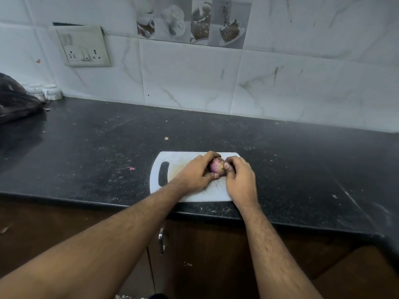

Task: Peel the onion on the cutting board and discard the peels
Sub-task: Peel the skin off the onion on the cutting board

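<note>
A small purple-pink onion (216, 167) sits over the white cutting board (177, 162) near the counter's front edge. My left hand (195, 173) wraps around the onion from the left, fingers over its top and thumb beneath. My right hand (238, 178) closes on it from the right, fingertips pressed against its skin. Most of the onion is hidden by both hands. No loose peel shows on the board.
The board lies on a black stone counter (86, 152) with scattered crumbs and a pink peel scrap (131, 168). A dark plastic bag (17, 100) and white cups (50, 91) stand at the far left. Tiled wall with a switch plate (84, 47) behind; cabinet handle (161, 240) below.
</note>
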A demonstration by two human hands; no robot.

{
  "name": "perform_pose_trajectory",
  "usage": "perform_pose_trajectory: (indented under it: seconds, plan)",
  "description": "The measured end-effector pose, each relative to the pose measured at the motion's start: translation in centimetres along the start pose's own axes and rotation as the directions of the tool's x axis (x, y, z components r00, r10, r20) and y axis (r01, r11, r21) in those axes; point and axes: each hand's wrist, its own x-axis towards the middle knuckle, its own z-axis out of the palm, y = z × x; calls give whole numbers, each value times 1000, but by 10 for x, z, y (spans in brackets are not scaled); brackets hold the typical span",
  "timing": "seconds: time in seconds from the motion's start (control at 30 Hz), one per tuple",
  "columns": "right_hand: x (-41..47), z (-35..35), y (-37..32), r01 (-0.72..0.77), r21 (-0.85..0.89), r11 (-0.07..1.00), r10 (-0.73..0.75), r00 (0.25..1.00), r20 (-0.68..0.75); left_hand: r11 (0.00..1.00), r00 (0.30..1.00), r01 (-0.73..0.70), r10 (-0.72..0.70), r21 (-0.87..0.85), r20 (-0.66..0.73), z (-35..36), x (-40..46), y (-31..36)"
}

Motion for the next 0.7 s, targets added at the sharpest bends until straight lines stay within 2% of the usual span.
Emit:
perform_pose_trajectory:
  seconds: [0.1,0.3,0.4,0.5,0.7]
  plan:
    - [0,-3,-1,-109,147,983,123,989,-85,1000,999,7,-6,-30,35,1,2,-5]
    - [2,-3,-1,-99,156,983,105,994,-37,999,996,36,-34,-22,82,1,5,-5]
    - [3,-3,2,-100,140,985,103,995,-14,998,999,8,-11,59,51,3,7,-7]
    - [2,-2,2,-79,137,987,83,996,-23,1000,1000,20,-20,-8,-10,5,8,-9]
    - [-1,-7,-4,-71,242,968,83,996,-38,994,993,-109,109,-11,-56,5,7,-8]
